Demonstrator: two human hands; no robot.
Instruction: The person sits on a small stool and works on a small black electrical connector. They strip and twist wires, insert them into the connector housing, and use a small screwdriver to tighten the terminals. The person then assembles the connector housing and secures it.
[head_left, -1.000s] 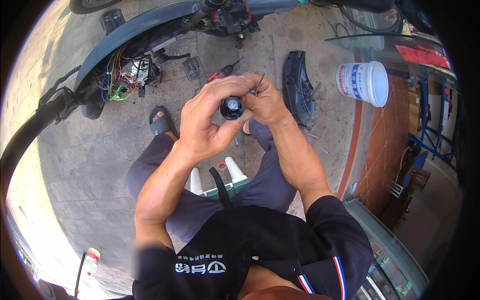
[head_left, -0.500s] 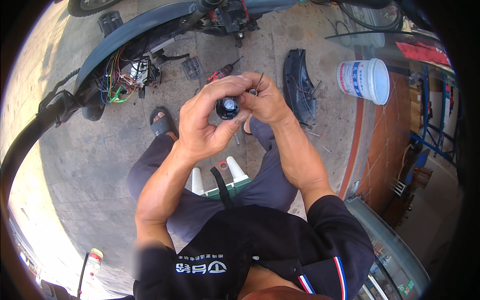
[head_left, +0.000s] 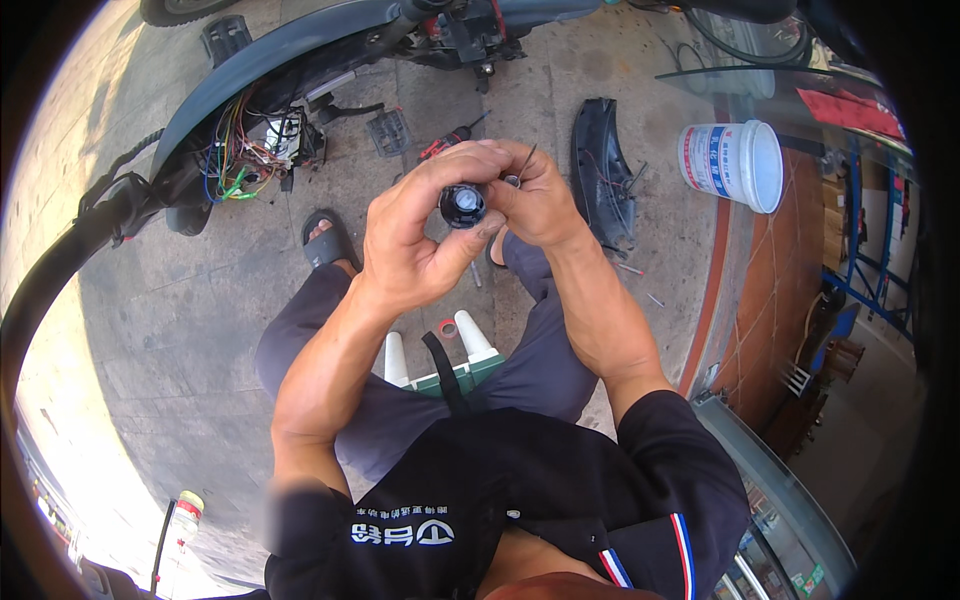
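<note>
My left hand (head_left: pixel 398 232) is wrapped round a short black cylindrical part (head_left: pixel 461 207) with a pale, shiny round centre facing up. From the other side my right hand (head_left: pixel 538 208) meets it, thumb and fingers pressed together against the part. A thin dark metal rod (head_left: pixel 528 159) sticks up from the right fingers, and a small silvery ring-shaped end (head_left: pixel 512 180) shows beside it. What the rod belongs to is hidden by my fingers. Both hands are raised above my knees.
An electric bike (head_left: pixel 250 75) with exposed coloured wires (head_left: pixel 232 160) stands ahead on the left. On the ground lie a red and black power drill (head_left: pixel 445 143), a pedal (head_left: pixel 387 132) and a black curved panel (head_left: pixel 600 165). A white bucket (head_left: pixel 725 165) stands right. Below me is a green-white stool (head_left: pixel 480 372).
Both hands and the black part have shifted very slightly to the right and upward in the picture. The grip looks the same.
</note>
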